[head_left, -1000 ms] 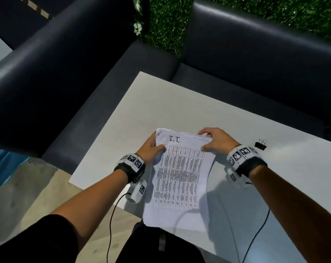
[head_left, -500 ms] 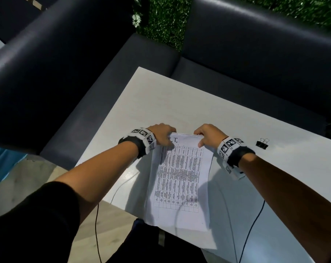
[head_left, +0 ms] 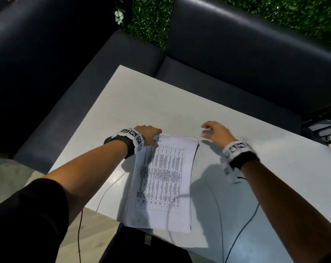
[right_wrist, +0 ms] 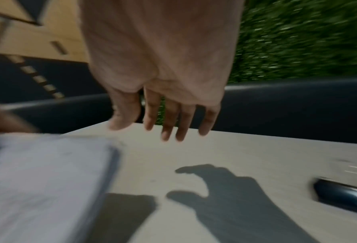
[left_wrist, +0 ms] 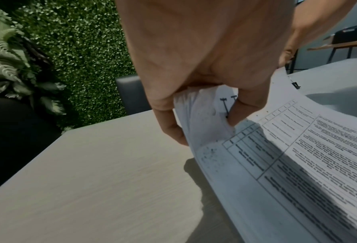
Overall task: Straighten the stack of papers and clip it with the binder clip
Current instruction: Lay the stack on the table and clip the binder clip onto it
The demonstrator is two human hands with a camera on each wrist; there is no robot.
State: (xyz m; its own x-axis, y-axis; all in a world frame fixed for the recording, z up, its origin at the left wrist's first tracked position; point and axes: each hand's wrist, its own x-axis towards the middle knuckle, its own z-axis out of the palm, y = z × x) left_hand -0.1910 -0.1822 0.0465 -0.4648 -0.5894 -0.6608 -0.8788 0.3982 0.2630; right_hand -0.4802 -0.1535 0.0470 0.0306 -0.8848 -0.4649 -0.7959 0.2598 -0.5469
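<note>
Sofas: two dark sofas sit around my table, with a green leafy wall behind them.
Table: my white table holds everything I need for this job.
Papers: the stack of papers lies flat on the table in front of me. Its near end hangs a little over the table edge. The sheets look mostly lined up, but some edges peek out on the right side and at the near end.
Left hand: my left hand holds the far left corner of the stack. In the left wrist view my thumb presses on top and my fingers curl under, so I pinch that corner and it lifts a bit.
Right hand: my right hand is off the papers, up above the table, just beside the stack. My fingers hang loose and spread, holding nothing.
Clip: the binder clip lies on the table to my right, near my right wrist. It looks blurry in the right wrist view. Nobody touches it.
How far along: I think the tidying is almost done. The clip part has not started.
What is left: I think I need to grab the clip, squeeze it wide, and push it onto the edge of the stack.
</note>
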